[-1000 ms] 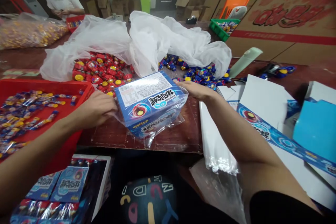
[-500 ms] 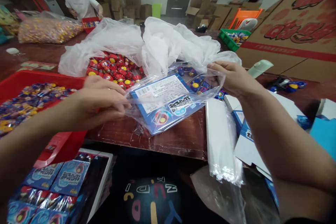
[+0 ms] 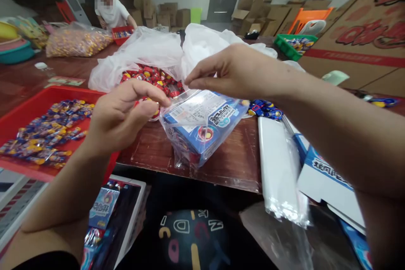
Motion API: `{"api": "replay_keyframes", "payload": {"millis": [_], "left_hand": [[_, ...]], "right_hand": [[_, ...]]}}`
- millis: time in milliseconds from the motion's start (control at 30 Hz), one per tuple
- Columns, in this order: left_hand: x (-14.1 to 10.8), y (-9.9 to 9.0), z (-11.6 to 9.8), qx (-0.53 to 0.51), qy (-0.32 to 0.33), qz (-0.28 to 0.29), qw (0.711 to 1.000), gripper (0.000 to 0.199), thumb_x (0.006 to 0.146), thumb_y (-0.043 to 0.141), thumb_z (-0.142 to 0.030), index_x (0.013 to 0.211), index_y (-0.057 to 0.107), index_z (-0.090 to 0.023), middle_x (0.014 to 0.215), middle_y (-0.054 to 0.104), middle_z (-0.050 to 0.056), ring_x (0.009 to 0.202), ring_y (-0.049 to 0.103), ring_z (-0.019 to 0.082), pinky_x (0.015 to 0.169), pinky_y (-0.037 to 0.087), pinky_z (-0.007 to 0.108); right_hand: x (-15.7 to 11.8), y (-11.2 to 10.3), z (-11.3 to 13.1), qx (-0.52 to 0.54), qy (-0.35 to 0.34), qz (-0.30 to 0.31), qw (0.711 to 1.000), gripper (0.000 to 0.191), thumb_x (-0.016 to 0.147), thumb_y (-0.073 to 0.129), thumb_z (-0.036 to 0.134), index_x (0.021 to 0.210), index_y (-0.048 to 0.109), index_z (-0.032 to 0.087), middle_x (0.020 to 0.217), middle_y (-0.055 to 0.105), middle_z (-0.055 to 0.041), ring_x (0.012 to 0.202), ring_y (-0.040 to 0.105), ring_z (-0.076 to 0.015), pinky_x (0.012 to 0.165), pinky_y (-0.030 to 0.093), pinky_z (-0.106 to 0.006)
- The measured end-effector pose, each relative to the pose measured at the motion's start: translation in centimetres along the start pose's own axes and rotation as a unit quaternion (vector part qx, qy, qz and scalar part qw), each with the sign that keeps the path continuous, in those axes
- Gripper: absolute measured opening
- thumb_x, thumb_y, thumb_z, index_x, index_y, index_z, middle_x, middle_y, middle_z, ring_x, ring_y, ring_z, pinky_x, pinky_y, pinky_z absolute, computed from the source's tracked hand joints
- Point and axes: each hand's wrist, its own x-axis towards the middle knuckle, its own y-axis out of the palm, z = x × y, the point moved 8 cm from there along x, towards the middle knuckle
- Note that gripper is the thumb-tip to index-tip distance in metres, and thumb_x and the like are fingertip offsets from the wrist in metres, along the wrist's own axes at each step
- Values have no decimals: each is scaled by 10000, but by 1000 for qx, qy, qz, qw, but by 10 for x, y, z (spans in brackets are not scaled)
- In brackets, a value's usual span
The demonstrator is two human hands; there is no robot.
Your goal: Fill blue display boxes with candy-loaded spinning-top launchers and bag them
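Note:
A blue printed box [image 3: 218,124] with a white label lies inside a clear plastic bag [image 3: 186,152] at the table's front edge. My right hand [image 3: 230,71] reaches across above the box, thumb and fingers pinched together on the bag's film at its far left. My left hand [image 3: 122,114] is beside the bag's left edge, thumb and index finger curved and apart. Its other fingers are partly hidden. Red wrapped candies [image 3: 152,76] lie behind my left hand, and blue ones [image 3: 264,109] are right of the box.
A red tray [image 3: 41,112] of wrapped candies stands at left. White plastic bags [image 3: 148,42] are heaped behind the box. At right are a stack of flat clear bags [image 3: 275,164] and blue-white cartons [image 3: 325,177]. A person [image 3: 112,12] stands across the table.
My right hand has moved left across the box, bringing the bag's film over. My left hand's fingers have parted. The box is turned slightly and shows its side; the view has shifted left.

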Motion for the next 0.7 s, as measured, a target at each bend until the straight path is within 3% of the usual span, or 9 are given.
{"api": "replay_keyframes", "payload": {"millis": [67,133,200,300,400,533,700], "left_hand": [[-7,8,5,4,3,73,997,493,1003,738,-564,1354,682,-222,1350,724,90,1221,695,241,1060,552,402],[-13,15,11,48,14,108,993,371,946,843,-438,1226,744,-216,1224,769,58,1127,713,209,1017,553,360],[-15,14,15,93,11,63,994,58,960,817,-274,964,782,-227,965,781,2,945,709,164,931,545,321],[-13,9,18,96,-17,0,995,107,975,768,-242,869,783,-238,875,773,-10,877,703,160,887,530,318],[-12,8,16,98,-28,-1,995,118,976,756,-282,872,763,-226,885,770,-4,855,696,160,840,517,314],[-11,7,14,129,-19,-12,991,163,985,746,-332,871,728,-216,880,758,-1,844,674,161,824,504,322],[-7,9,11,204,1,-11,979,192,1015,719,-371,892,742,-226,929,757,6,864,663,161,839,495,337]], "right_hand": [[5,-3,-2,13,15,-4,1000,235,973,727,342,1104,854,194,914,812,-16,861,711,-167,858,538,-311],[9,-2,1,41,17,12,999,214,963,750,332,1083,856,190,889,804,-20,824,701,-162,821,544,-306],[13,5,8,88,15,44,995,203,958,772,342,1057,854,185,847,792,-19,767,686,-142,765,548,-286],[18,22,15,163,21,108,980,231,945,812,413,970,836,184,762,757,3,650,641,-94,647,529,-233],[18,39,13,218,56,160,961,344,860,889,526,830,791,198,695,719,24,561,592,-61,525,474,-187],[13,53,10,266,110,179,941,486,677,975,634,761,740,217,646,686,48,478,539,-34,404,359,-152],[13,65,18,278,122,232,924,431,814,899,613,815,754,207,599,640,68,402,460,-1,362,255,-138]]}}
